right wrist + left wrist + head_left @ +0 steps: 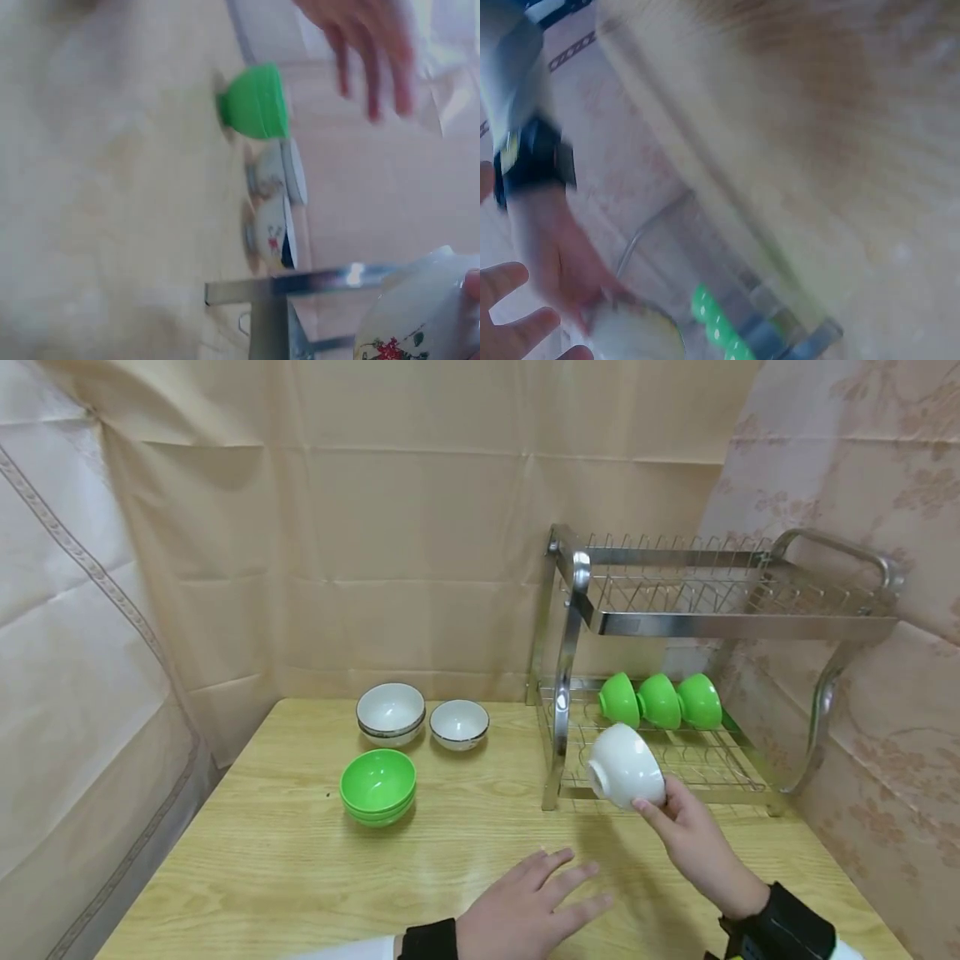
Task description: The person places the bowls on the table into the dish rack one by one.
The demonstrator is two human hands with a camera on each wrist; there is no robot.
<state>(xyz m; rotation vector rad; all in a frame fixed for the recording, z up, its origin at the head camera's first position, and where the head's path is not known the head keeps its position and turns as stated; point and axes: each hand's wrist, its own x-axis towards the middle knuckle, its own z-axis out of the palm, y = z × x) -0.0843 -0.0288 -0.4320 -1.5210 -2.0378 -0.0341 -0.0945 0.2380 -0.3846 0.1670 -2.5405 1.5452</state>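
Note:
A white bowl (627, 767) is tilted on its side in the air, held at its rim by my right hand (701, 843), in front of the rack's lower shelf. Red flowers show on that bowl (420, 322) in the right wrist view. My left hand (528, 906) hovers over the near table with its fingers spread and touches nothing. Three green bowls (660, 702) stand on edge in a row on the lower shelf of the metal dish rack (705, 625). Stacked green bowls (377, 781) sit on the table to the left.
Behind the green stack are stacked white bowls (391, 708) and another white bowl (459, 724). The rack's upper shelf (675, 587) overhangs the lower one. A beige cloth (405, 527) hangs behind the wooden table (262, 860), and a flowered cloth (885, 760) borders the right.

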